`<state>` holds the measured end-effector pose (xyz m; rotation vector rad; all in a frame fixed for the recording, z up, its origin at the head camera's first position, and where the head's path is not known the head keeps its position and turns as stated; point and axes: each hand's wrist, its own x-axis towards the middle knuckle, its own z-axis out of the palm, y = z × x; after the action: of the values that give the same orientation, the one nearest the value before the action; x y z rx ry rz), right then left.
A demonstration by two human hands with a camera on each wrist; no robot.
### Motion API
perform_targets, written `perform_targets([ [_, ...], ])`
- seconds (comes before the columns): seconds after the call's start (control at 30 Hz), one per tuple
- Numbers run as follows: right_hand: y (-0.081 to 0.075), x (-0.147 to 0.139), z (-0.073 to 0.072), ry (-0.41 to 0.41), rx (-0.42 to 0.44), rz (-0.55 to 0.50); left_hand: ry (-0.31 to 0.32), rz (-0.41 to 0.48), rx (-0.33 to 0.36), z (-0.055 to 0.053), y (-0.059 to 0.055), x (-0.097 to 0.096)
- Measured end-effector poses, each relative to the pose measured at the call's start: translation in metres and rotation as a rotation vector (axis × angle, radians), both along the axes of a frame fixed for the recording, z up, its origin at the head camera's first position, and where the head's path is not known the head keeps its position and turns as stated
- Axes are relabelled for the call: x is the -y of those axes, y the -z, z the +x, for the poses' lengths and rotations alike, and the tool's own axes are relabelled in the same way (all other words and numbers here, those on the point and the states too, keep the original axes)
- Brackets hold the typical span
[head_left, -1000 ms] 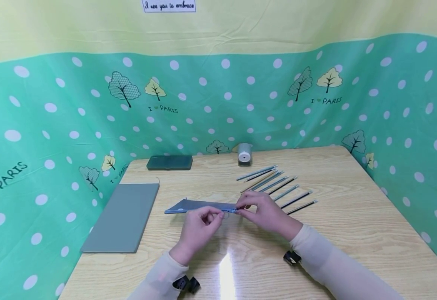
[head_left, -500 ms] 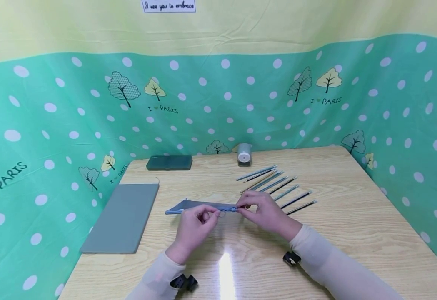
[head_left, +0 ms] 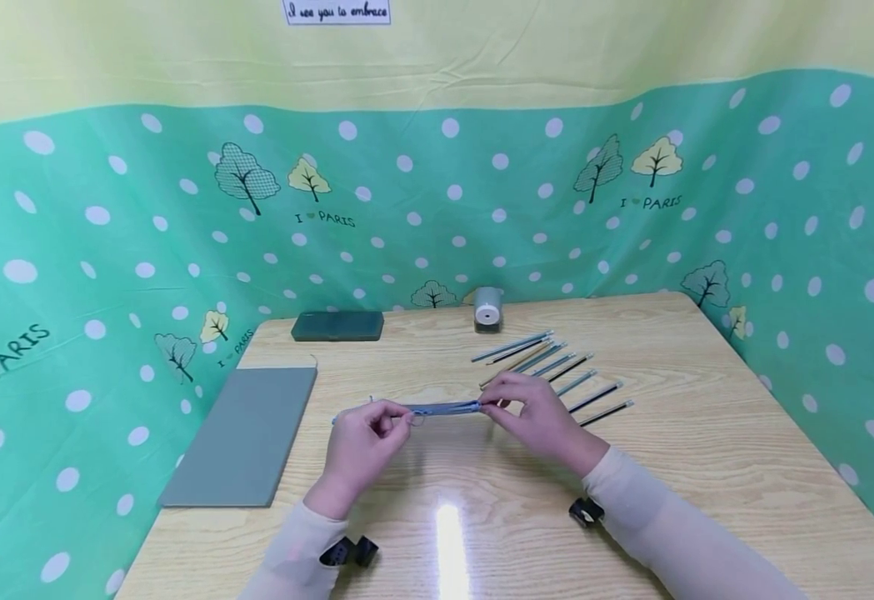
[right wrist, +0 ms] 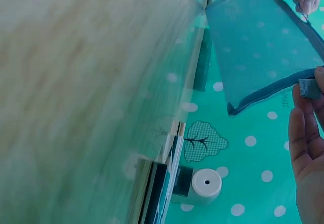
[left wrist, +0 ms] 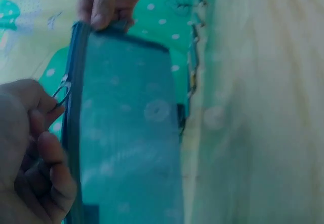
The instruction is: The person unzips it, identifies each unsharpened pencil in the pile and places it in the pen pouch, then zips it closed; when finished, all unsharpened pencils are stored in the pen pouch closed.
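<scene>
A see-through zipper pouch (head_left: 444,408) with blue edging is held above the table between both hands. My left hand (head_left: 365,442) pinches the ring-shaped zipper pull (left wrist: 62,92) on the top edge. At the zipper's right end, my right hand (head_left: 537,417) pinches the pouch's corner by a small fabric tab (right wrist: 309,88). In the left wrist view the sheer panel (left wrist: 126,123) hangs down, and only the background shows through it. Two blue edges run side by side between the hands in the head view. Part of the pouch's left end is behind my left hand.
Several pencils (head_left: 585,393) lie in a slanted row right of the pouch, partly behind my right hand. A pencil sharpener (head_left: 487,310) and a dark green case (head_left: 337,326) stand at the table's back edge. A grey board (head_left: 245,437) lies at left.
My left hand has slid left along the pouch's top edge with the zipper pull, widening the gap between the hands. The right hand has risen slightly, still holding the corner.
</scene>
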<state>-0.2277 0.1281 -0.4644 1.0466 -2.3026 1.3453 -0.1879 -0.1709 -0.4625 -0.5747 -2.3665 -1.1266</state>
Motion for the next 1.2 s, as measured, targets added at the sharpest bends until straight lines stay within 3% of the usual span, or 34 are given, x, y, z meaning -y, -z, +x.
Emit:
perform_targets([
  [0.27, -0.001, -0.005, -0.003, 0.013, 0.000, -0.021, -0.009, -0.062, 0.002, -0.005, -0.008, 0.024],
  [0.63, -0.005, -0.008, -0.005, 0.018, -0.002, -0.049, 0.004, -0.051, 0.009, -0.009, -0.015, 0.060],
  [0.83, -0.005, -0.011, -0.006, 0.055, -0.028, -0.053, -0.038, -0.043, 0.009, -0.011, -0.015, 0.074],
  [1.07, -0.003, -0.015, -0.011, 0.082, -0.066, -0.072, -0.085, 0.006, 0.061, -0.012, -0.015, 0.093],
  [1.2, -0.004, -0.019, -0.013, 0.096, -0.069, -0.053, -0.080, 0.005, 0.087, -0.013, -0.015, 0.102],
])
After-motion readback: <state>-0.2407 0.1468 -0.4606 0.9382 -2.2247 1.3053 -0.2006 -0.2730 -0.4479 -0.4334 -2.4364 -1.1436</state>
